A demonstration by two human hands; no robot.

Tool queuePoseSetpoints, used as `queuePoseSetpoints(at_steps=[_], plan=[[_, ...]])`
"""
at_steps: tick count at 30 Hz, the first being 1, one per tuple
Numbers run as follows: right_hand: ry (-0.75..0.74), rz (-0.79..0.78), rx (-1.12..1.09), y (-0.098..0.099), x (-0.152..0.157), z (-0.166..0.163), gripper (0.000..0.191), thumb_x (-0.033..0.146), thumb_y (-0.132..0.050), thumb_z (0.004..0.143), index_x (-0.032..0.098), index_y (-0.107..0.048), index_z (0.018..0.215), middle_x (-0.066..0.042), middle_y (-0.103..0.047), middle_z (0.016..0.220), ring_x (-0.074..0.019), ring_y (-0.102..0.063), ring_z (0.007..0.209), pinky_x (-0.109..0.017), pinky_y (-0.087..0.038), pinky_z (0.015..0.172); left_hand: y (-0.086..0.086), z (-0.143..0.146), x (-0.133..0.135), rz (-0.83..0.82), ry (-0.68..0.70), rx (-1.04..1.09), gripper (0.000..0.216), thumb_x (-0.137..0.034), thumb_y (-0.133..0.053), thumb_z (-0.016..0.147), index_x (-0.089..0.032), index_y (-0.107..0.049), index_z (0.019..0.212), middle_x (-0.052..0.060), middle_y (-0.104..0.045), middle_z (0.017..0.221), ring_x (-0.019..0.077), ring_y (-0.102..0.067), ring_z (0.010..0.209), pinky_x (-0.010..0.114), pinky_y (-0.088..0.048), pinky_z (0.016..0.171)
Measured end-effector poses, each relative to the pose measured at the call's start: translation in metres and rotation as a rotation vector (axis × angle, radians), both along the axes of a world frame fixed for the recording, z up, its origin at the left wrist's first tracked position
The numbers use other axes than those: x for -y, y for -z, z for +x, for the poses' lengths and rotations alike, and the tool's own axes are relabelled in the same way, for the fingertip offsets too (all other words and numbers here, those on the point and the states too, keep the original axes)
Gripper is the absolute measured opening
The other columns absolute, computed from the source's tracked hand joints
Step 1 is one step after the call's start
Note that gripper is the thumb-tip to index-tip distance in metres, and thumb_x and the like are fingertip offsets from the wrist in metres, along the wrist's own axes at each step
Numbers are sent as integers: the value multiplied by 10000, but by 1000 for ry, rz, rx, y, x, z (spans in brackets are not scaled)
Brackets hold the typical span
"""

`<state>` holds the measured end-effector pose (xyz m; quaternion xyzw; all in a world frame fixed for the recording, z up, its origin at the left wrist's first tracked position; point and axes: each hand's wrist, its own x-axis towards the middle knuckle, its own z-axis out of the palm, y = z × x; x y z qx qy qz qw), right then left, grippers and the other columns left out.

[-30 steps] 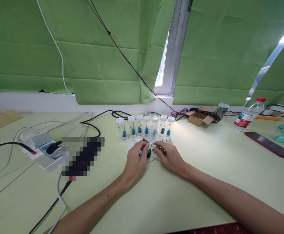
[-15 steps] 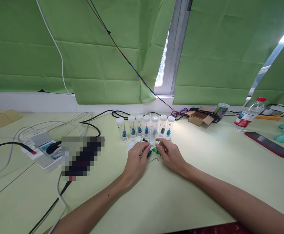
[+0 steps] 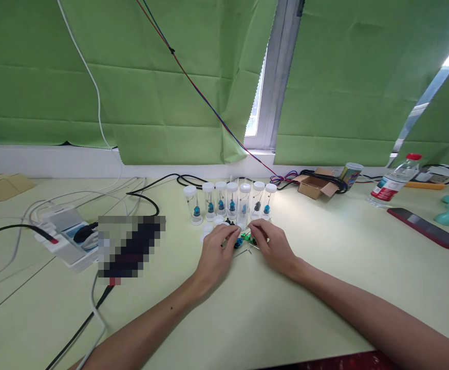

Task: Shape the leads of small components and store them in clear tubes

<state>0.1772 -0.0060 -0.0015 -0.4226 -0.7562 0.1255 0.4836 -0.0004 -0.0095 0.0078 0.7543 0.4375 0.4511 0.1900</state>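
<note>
On the pale-green bench point(image 3: 278, 318), the left hand point(image 3: 217, 253) and right hand point(image 3: 274, 251) hold their fingers nearly pinched, any grip too fine to tell; a small blue part point(image 3: 239, 241) sits by the left fingers, presumably for easy handling.

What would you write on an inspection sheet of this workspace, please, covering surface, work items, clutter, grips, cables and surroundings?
Surface: pale table.
Work items: white-topped clear tubes upright in a row; small green parts nearer the person.
Clutter: bottle, phone, open cardboard box.
Grips: left grip and right grip close together; what they hold is too small to tell.
Cables: black cable at far left.
Surroundings: green curtains, window frame.
</note>
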Motion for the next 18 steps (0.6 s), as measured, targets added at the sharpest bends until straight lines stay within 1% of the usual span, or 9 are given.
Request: queuePoseSetpoints(at_steps=[4,8,14,18], plan=[[8,9,-43,-1,0,0,227,314,-423,981,187,-592,898,-31,-616,732,-132,-548,607,-251,-452,582,0,0,-1,-9,1,-17,272,-370,-450,940,-224,-679,926,41,-679,882,175,-613,814,280,-476,663],[10,-5,-70,0,0,-1,194,309,-446,970,185,-589,924,-35,-631,766,-129,-541,616,-249,-448,590,0,2,0,-6,7,-30,258,-353,-451,946,-220,-670,919,32,-671,875,166,-600,810,284,-468,708],[20,-85,-87,-1,1,-2,162,327,-507,935,181,-576,923,6,-585,667,-112,-484,554,-235,-392,530,-1,2,1,-14,23,-30,259,-347,-447,953,-216,-667,916,27,-667,882,163,-588,817,292,-451,747],[-7,-172,-145,0,1,-4,183,356,-521,926,185,-571,885,11,-577,659,-108,-459,539,-233,-378,513,-1,2,1,-16,42,-24,260,-341,-446,956,-215,-669,914,26,-666,885,162,-586,823,291,-447,766]])
